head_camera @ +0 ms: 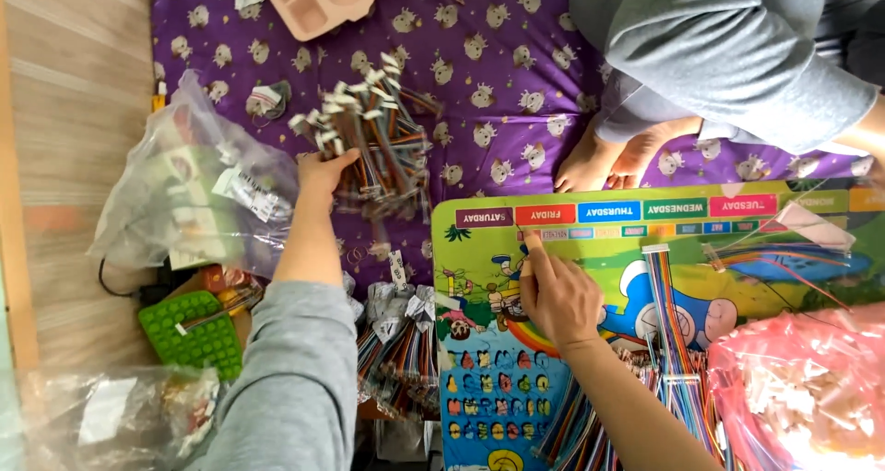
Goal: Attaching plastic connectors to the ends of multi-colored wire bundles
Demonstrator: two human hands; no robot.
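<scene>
The left hand [323, 171] is stretched forward over the purple patterned sheet [498, 75], and its fingers are laid on the near edge of a pile of wire bundles [373, 144] with white plugs at their ends. The fingers seem curled on the bundles, but a firm grip cannot be told. The right hand [553, 296] is placed on a colourful cartoon board [479, 250], palm down, with the index finger pointed forward; nothing is clamped in it. The two hands are kept well apart.

Just beside the right hand, a flat rainbow ribbon cable [668, 314] is laid along the board. More bundles in small bags [401, 342] are seen between the two arms. A clear plastic bag [184, 194] is lying left of the left hand, and a green bumpy mat [194, 333] is near it. A pink bag [802, 388] is found at the right. The bare feet [613, 158] of another person are resting on the sheet beyond the board.
</scene>
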